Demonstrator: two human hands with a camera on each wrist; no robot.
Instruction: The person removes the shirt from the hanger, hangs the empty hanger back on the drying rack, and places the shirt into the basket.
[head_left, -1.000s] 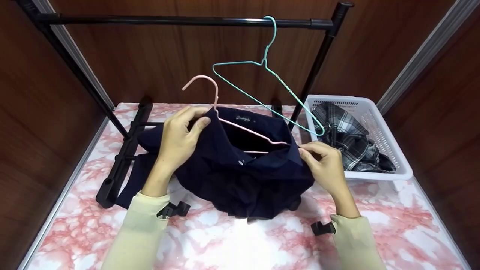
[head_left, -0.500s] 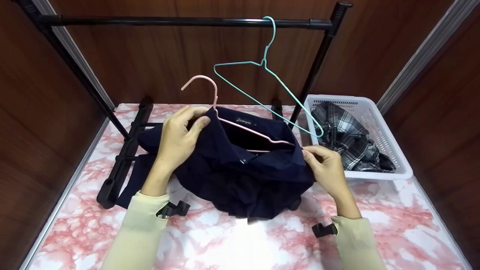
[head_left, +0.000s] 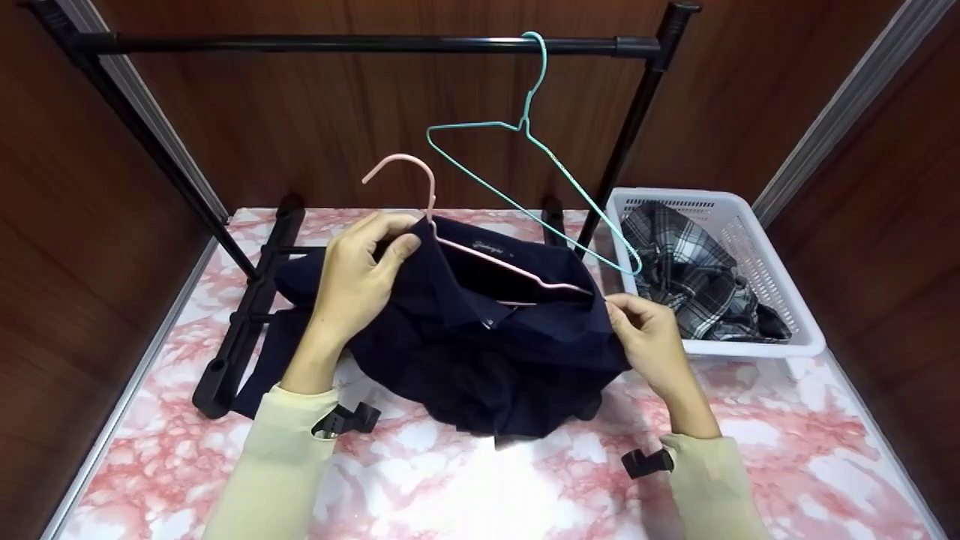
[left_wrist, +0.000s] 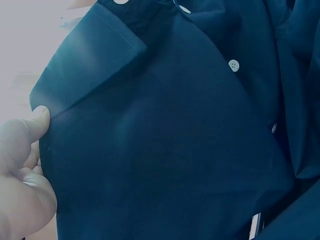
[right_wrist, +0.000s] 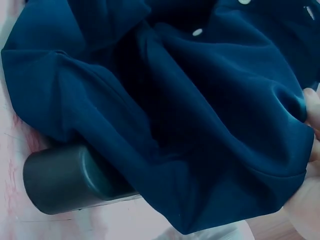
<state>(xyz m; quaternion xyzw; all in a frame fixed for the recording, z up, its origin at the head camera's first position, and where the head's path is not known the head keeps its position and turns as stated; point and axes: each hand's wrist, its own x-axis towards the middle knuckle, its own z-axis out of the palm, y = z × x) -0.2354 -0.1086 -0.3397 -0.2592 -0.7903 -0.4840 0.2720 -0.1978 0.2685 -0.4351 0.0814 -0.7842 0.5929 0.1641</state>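
Observation:
A dark navy collared shirt (head_left: 495, 375) is held up above the table, its neck opening facing me. Inside the collar lies a pink hanger (head_left: 487, 259), its hook sticking up at the left of the neck and pointing left. My left hand (head_left: 364, 274) pinches the shirt beside the collar near the hook; in the left wrist view the thumb (left_wrist: 40, 122) presses the cloth edge below a collar point. With my right hand (head_left: 652, 334) I pinch the shirt at the right of the collar. White buttons (left_wrist: 233, 65) run down the front. Cloth hides the hanger's lower parts.
Behind the shirt, a teal hanger (head_left: 551, 154) hangs from the black rack's bar (head_left: 337, 43). A white basket (head_left: 806, 330) with a plaid garment (head_left: 690, 274) stands at the right. The rack's foot (head_left: 225, 360) lies left on the marbled table (head_left: 435, 487).
My right hand has shifted slightly right, drawing that side of the collar outward. The pink hanger moves very little, and my left hand stays in place.

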